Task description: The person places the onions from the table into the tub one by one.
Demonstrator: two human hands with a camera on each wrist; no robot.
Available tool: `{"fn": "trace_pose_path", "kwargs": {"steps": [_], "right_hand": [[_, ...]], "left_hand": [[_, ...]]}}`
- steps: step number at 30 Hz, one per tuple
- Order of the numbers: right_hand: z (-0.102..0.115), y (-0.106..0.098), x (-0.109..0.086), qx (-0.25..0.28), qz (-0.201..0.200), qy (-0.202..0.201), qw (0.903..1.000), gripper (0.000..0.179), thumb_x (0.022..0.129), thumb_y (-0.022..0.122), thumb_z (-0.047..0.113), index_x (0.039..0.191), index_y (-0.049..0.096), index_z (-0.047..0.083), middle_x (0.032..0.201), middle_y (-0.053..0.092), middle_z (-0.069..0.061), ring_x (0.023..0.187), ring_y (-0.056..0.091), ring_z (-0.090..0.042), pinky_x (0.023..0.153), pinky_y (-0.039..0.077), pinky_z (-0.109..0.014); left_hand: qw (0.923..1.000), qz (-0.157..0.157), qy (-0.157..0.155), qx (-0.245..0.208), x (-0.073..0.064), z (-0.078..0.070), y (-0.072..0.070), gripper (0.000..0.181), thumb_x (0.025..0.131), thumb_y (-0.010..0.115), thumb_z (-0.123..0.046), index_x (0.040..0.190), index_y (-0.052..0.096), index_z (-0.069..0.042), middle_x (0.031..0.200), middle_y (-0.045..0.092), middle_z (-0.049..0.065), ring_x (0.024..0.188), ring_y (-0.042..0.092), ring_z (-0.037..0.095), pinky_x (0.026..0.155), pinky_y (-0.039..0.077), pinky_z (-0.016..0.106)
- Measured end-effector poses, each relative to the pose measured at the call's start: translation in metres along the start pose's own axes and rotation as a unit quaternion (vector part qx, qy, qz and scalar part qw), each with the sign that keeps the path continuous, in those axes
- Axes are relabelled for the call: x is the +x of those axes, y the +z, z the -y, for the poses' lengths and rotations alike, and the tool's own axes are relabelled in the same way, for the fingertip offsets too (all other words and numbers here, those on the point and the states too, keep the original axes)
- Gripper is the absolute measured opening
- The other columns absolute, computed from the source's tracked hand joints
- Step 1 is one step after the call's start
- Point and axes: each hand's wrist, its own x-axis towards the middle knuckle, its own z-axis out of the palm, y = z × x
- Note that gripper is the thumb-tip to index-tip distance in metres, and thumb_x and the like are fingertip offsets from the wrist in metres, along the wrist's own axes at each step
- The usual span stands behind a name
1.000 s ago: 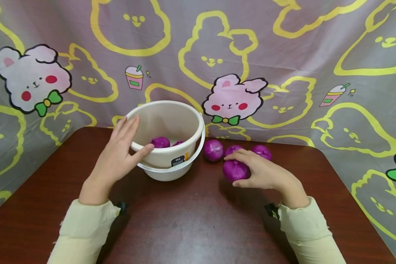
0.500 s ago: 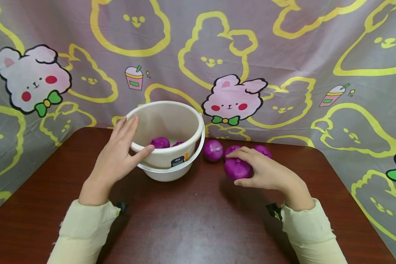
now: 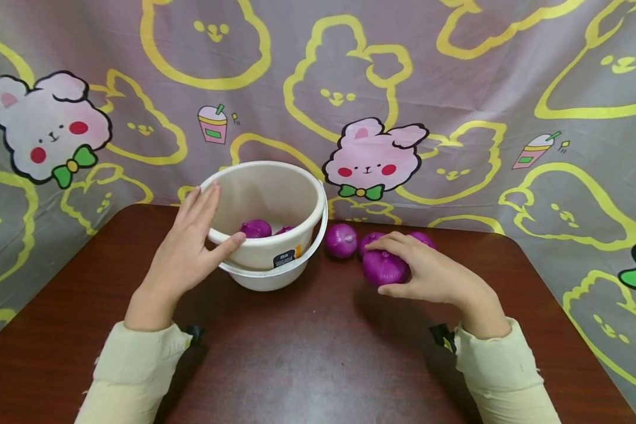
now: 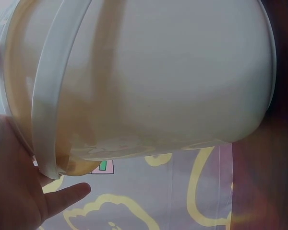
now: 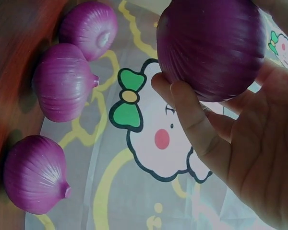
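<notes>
My right hand grips a purple onion, thumb on the near side and fingers over the far side. The right wrist view shows this held onion lifted off the table. On the left, my left hand rests against the rim of a cream bucket, fingers fairly straight and thumb stretched over the near edge. Inside the bucket lie purple onions, one in plain sight and another mostly hidden by the wall. The left wrist view is filled by the bucket's side.
Three more purple onions stand on the table behind my right hand: one near the bucket, a middle one and a far-right one. The bucket's white handle hangs down its side. A patterned cloth rises behind the dark table.
My right hand has drifted slightly right and a little farther away, carrying the onion. The left hand stays at the bucket rim. The head view has shifted slightly.
</notes>
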Motion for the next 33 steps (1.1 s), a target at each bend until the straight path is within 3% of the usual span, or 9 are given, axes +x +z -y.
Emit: {"fn": "trace_pose_path", "kwargs": {"steps": [16, 33], "right_hand": [[0.002, -0.007, -0.004, -0.017, -0.025, -0.027, 0.9992, 0.066, 0.079, 0.083, 0.035, 0.137, 0.056, 0.017, 0.136, 0.056, 0.003, 0.124, 0.050, -0.016, 0.097, 0.051, -0.041], [0.005, -0.016, -0.009, -0.016, -0.038, -0.025, 0.9989, 0.066, 0.078, 0.084, 0.032, 0.136, 0.056, 0.019, 0.133, 0.056, 0.007, 0.120, 0.049, -0.012, 0.095, 0.050, -0.039]], "left_hand": [[0.9999, -0.006, 0.005, -0.008, 0.000, 0.000, 0.000, 0.092, 0.092, 0.057, -0.059, 0.160, 0.017, -0.012, 0.167, 0.019, 0.006, 0.156, 0.005, 0.031, 0.119, 0.022, 0.064], [0.9999, -0.006, 0.006, -0.008, 0.000, 0.001, 0.001, 0.091, 0.093, 0.057, -0.060, 0.160, 0.016, -0.013, 0.167, 0.018, 0.006, 0.156, 0.005, 0.031, 0.120, 0.021, 0.063]]}}
